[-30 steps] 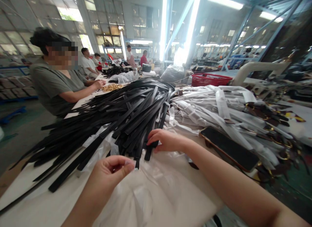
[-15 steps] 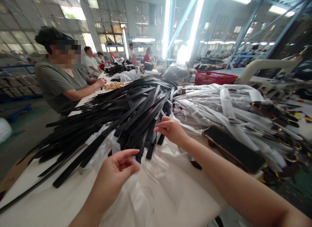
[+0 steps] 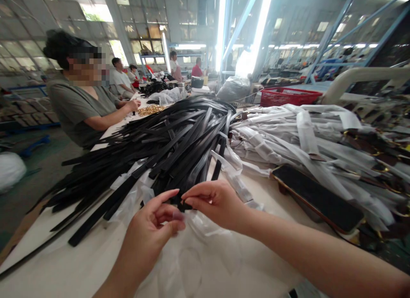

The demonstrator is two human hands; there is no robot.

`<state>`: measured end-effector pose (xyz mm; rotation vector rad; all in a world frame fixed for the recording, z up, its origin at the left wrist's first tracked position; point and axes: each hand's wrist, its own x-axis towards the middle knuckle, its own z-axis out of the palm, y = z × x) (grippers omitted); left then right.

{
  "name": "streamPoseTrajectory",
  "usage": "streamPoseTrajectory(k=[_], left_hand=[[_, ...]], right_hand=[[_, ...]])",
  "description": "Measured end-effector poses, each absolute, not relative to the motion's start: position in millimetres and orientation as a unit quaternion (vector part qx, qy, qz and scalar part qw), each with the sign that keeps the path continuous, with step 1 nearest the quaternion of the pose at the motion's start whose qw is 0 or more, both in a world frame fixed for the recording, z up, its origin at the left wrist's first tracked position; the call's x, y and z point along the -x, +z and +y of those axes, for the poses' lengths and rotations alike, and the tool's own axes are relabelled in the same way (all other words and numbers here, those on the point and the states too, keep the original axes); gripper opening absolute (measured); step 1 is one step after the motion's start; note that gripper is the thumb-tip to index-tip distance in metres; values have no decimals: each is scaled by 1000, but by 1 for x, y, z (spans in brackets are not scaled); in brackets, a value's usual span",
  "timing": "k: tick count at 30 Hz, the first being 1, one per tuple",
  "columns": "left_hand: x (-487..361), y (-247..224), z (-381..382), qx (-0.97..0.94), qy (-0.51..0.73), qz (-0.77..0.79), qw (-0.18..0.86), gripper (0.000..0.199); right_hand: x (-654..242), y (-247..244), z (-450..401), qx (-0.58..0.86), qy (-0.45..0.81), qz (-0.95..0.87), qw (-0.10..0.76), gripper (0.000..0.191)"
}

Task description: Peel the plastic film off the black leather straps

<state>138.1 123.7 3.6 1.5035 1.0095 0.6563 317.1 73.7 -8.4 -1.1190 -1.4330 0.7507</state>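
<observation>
Over the pale table (image 3: 64,272), move gently near black straps (image 3: 173,148), with right hand (image 3: 221,204) pinched together and left hand (image 3: 145,232) of unclear grip.

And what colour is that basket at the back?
The basket is red; it shows best in the head view.

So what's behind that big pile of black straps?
Past the black straps are gold-coloured pieces, crumpled clear plastic and a silvery plastic bag. The pile hides whatever lies low right behind it, so I can't tell you that.
</observation>
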Motion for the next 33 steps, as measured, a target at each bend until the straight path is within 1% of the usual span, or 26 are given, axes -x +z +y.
streamPoseTrajectory(k=[3,6,18,26,33], left_hand=[[-139,4,124,-632,274,418,592,62],[-140,4,123,-625,269,420,601,62],[-142,4,122,-598,268,412,634,66],[-141,4,122,-601,265,412,631,63],[-141,3,123,-602,254,417,632,64]], right_hand=[[-318,-9,73,474,228,-670,523,17],[-317,-11,73,471,193,-694,509,18],[-317,-17,74,459,185,-713,496,19],[-316,-14,74,446,184,-723,493,19],[-320,-16,77,439,177,-747,468,19]])
